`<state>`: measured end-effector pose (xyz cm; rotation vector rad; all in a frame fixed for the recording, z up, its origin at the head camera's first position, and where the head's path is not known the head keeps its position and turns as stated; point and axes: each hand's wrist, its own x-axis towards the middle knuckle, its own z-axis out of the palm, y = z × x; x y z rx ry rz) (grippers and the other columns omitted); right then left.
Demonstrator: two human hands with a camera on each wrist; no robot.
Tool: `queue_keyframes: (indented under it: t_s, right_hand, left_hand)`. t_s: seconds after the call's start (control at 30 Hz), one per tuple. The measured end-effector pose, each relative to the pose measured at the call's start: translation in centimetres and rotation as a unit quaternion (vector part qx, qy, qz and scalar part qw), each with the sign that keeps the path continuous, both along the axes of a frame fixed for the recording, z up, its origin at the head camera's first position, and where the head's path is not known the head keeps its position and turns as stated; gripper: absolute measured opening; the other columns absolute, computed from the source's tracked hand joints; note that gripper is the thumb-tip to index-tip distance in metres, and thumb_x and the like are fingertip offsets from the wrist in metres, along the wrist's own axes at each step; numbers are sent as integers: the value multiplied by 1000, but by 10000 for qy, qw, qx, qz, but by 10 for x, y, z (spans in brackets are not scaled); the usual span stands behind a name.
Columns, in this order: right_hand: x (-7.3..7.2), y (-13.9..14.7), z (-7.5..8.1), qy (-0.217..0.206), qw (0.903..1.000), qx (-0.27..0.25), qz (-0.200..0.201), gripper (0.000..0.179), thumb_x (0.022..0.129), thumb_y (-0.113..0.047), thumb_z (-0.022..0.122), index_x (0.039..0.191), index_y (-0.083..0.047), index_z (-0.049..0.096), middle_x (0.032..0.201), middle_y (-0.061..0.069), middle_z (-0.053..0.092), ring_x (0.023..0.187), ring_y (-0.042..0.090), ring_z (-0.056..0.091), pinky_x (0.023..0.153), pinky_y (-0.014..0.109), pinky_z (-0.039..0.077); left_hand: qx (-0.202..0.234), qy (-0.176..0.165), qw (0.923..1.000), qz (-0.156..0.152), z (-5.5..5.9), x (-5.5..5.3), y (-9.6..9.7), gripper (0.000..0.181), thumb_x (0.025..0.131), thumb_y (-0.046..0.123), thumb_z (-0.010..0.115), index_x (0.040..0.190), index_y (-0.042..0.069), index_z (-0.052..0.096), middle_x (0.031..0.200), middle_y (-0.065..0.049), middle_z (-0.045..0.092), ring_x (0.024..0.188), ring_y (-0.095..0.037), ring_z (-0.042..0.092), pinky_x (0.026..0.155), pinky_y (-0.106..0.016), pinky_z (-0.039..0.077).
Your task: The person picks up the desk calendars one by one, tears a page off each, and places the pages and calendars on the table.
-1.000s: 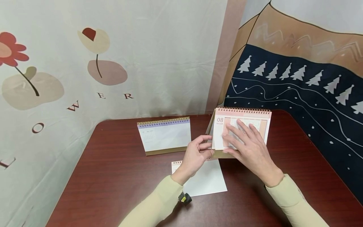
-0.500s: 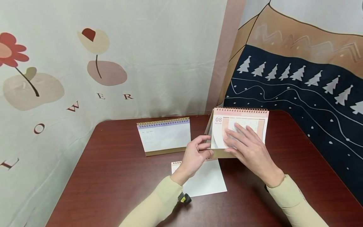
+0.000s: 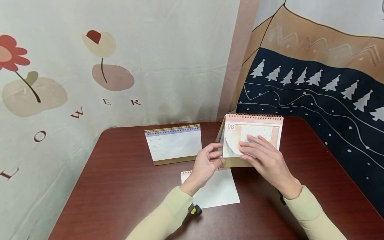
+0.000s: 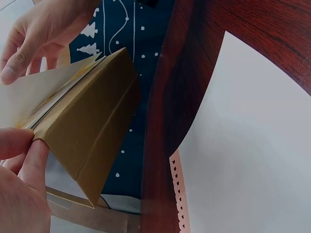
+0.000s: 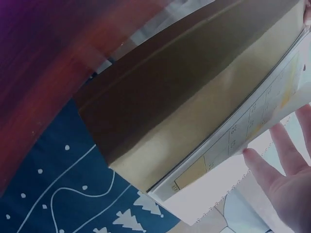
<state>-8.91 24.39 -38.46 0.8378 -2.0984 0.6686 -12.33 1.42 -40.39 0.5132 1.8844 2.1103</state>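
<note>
A spiral-bound desk calendar point(image 3: 276, 126) with a pink header and "08" is tilted up, its gold-brown base point(image 4: 92, 116) showing from below in the left wrist view. My left hand point(image 3: 205, 166) pinches the lower left corner of the calendar between thumb and fingers. Extended fingers of my right hand point(image 3: 268, 160) rest on the front page, whose lower left corner point(image 3: 232, 141) curls up and shows another printed page beneath. Below the calendar, a white sheet point(image 3: 220, 190) lies on the table; its pink edge point(image 4: 179, 194) has a row of punched holes.
Left of the hands, a second desk calendar point(image 3: 177, 143) with a purple header stands on the dark red wooden table point(image 3: 120, 180). A pale flower-print cloth point(image 3: 177, 66) hangs behind the table, and a navy cloth with white trees point(image 3: 300, 90) hangs at the right.
My right hand has slid slightly down the "08" page, and the page's lower left corner has lifted and curled toward the right. My left hand keeps its hold on the calendar's corner.
</note>
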Motion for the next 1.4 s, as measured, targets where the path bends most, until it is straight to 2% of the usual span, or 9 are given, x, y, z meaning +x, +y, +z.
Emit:
queue_keyframes:
  t_s: [0.27,0.57,0.83,0.9,1.0,1.1,1.13,1.27,1.4]
  right_hand:
    - [2,1,3,-352,9988,-317,112,37,102,-39,63,109,-6,79,110,7,78,113,36,69,115,42,41]
    - [2,-2,3,-346,9972,-665,46,34,102,-38,65,105,-7,79,107,7,78,108,35,71,111,36,45]
    - [2,-2,3,-229,9939,-1070,-102,38,103,-37,64,102,-1,78,108,15,77,107,30,72,104,24,49]
    - [2,-2,4,-262,9920,-1223,-169,33,102,-32,67,103,-1,78,109,16,77,110,21,71,101,20,49]
    - [3,-1,6,-349,9882,-1447,-365,14,95,-10,75,104,0,78,111,16,77,111,4,68,97,14,49]
    - [3,-1,9,-412,9832,-1658,-648,22,82,10,78,102,2,77,106,17,77,107,-6,65,95,13,49]
    - [3,0,10,-430,9811,-1743,-727,24,79,14,78,100,3,77,102,18,77,105,-7,65,95,13,50]
    - [3,0,13,-538,9725,-2081,-894,22,78,17,77,97,6,75,92,20,75,97,-8,66,92,14,51]
    - [1,1,15,-570,9665,-2319,-938,23,79,20,76,97,7,73,89,19,73,91,-9,67,81,9,52]
  left_hand:
    - [92,27,10000,-3,0,0,0,46,89,-14,62,134,-4,59,123,-25,70,102,-25,72,80,-28,59]
    - [99,2,9999,30,-2,-2,1,47,88,-15,62,134,-5,58,124,-26,69,104,-28,72,81,-28,59]
    - [150,-31,9999,49,-2,-2,0,48,88,-15,62,135,-6,57,124,-27,69,104,-29,72,84,-29,59]
    - [158,-37,9998,106,-2,-2,0,48,88,-15,62,135,-6,57,123,-27,69,103,-30,73,84,-30,59]
    - [163,-7,9995,252,-3,-2,0,48,87,-15,62,134,-6,58,121,-27,70,101,-30,73,83,-29,59]
    - [129,2,9992,389,-4,-3,1,48,86,-16,62,133,-5,59,119,-26,71,100,-29,73,82,-27,59]
    - [138,20,9990,423,-4,-3,1,48,86,-16,63,133,-5,59,118,-26,72,100,-29,73,82,-27,58]
    - [134,36,9987,499,-3,-2,1,47,86,-16,63,132,-5,60,117,-26,72,101,-30,73,82,-27,59]
    - [134,43,9983,572,-3,-2,1,46,85,-16,62,130,-5,61,116,-26,72,101,-31,73,83,-28,59]
